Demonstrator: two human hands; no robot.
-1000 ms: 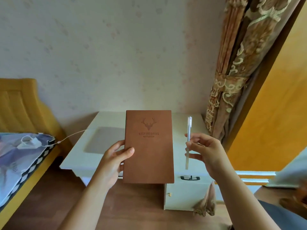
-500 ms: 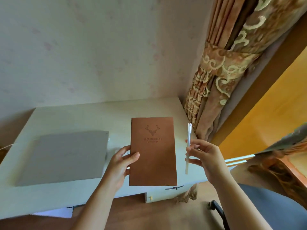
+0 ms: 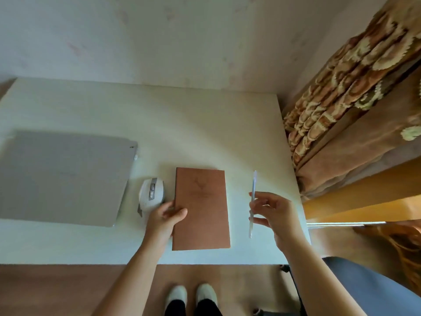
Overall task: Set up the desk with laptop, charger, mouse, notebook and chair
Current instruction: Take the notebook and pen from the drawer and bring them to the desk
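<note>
Left hand [image 3: 165, 218] gripping notebook [image 3: 201, 208] near-left edge, flat on surface [image 3: 205, 133], long axis near-far. Right hand [image 3: 274, 212] pinching pen [image 3: 252, 202], parallel, just right.

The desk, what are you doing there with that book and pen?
A person is setting up a white desk. Their left hand grips the left edge of a brown notebook that lies flat or nearly flat on the desk, right beside a white mouse. Their right hand pinches a pen above the desk, to the right of the notebook. A closed grey laptop sits at the left. A blue chair stands at the right, not pushed in.
</note>
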